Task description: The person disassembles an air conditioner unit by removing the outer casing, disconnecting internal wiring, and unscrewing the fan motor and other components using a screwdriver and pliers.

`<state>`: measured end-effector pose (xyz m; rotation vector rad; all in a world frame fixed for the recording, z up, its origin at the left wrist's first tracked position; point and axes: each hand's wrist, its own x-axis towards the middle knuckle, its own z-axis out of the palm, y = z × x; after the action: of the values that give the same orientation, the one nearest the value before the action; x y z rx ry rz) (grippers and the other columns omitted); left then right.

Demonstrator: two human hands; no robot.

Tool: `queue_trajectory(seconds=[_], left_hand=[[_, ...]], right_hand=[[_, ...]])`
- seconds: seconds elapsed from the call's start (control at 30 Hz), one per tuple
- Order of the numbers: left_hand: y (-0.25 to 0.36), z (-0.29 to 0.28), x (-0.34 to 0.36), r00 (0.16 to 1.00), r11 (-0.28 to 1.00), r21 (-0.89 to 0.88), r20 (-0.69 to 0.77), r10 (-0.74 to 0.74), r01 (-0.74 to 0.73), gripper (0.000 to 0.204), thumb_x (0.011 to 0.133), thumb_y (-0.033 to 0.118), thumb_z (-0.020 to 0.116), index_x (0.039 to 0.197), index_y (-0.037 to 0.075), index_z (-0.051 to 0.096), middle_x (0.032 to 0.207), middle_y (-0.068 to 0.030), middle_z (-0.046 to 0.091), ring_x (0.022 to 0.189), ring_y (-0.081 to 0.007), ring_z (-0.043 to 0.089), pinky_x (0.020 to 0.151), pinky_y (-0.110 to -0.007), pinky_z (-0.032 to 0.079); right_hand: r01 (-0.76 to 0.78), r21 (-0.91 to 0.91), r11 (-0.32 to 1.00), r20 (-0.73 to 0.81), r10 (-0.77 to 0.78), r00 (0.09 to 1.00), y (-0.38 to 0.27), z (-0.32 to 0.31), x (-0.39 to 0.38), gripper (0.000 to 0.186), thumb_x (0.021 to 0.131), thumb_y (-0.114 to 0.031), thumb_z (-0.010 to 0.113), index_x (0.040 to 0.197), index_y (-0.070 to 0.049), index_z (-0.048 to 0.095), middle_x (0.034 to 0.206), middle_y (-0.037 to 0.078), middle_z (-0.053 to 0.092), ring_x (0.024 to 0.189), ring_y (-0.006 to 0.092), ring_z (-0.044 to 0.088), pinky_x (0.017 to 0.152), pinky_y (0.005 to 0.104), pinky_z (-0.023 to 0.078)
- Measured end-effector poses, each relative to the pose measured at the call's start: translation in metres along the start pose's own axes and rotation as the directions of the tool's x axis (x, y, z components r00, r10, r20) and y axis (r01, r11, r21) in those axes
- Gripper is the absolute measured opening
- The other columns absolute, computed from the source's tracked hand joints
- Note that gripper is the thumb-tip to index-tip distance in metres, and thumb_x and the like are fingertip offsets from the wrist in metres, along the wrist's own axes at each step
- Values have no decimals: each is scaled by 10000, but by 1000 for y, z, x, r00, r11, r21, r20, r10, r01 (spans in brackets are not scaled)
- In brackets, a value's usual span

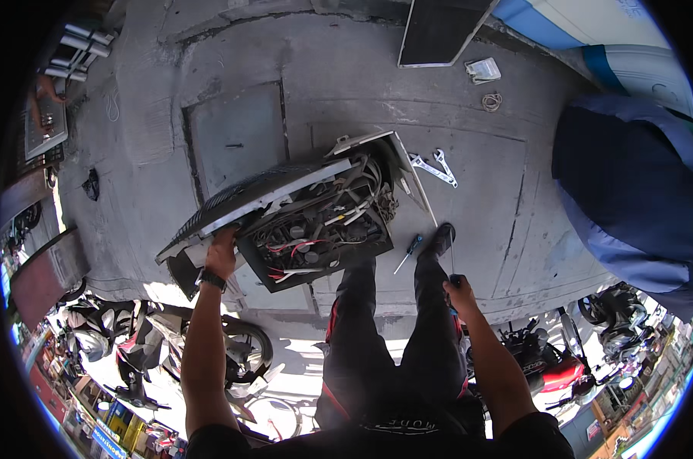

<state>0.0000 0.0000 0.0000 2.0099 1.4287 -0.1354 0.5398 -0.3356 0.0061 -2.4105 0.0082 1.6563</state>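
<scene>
An opened air conditioner outdoor unit (243, 200) leans tilted in front of my legs, its wires and electrical parts bared in a dark metal box (335, 260). My left hand (222, 251) is closed round the unit's near left edge; some of its fingertips are hidden behind the metal. Beside my right leg, my right hand (459, 294) grips the dark handle of a long screwdriver (452, 252), whose thin shaft points away from me. Another screwdriver (413, 245) with a blue handle lies on the ground by my shoe. Farther off lie two adjustable wrenches (441, 169), crossing each other.
A person in blue clothing (629, 176) bends close on the right. Another person's hand (52, 92) shows at far left. A dark flat panel (444, 32), a small white packet (483, 70) and a cord coil (491, 102) lie on the far pavement. Parked motorcycles (545, 367) stand behind me.
</scene>
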Motion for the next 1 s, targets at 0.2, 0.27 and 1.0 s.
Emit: queue_trajectory(seconds=[0.2, 0.27, 1.0], left_hand=[[92, 33, -67, 867, 923, -354, -400, -296, 151, 318, 956, -5, 480, 1262, 32, 559, 1259, -184, 569, 1022, -337, 636, 764, -367, 584], [102, 68, -152, 829, 943, -270, -470, -304, 193, 313, 941, -23, 497, 1244, 35, 548, 1224, -195, 574, 1048, -356, 614, 781, -397, 552], [439, 10, -150, 879, -504, -825, 19, -477, -255, 322, 1009, 314, 502, 1190, 57, 572, 1164, -121, 651, 1084, -288, 620, 985, -461, 468]], right_hand=[[108, -256, 961, -49, -124, 991, 1, -34, 79, 487, 880, -269, 667, 1257, -10, 500, 952, 220, 676, 749, 321, 697, 628, 427, 559], [111, -327, 939, 12, -113, 994, 6, -40, 90, 560, 883, -315, 663, 1308, -5, 471, 1091, 283, 661, 928, 403, 688, 789, 479, 551], [975, -176, -135, 774, -631, 53, -303, -101, -254, 663, 917, -385, 663, 1428, -40, 418, 1190, 201, 621, 1052, 348, 628, 910, 429, 498]])
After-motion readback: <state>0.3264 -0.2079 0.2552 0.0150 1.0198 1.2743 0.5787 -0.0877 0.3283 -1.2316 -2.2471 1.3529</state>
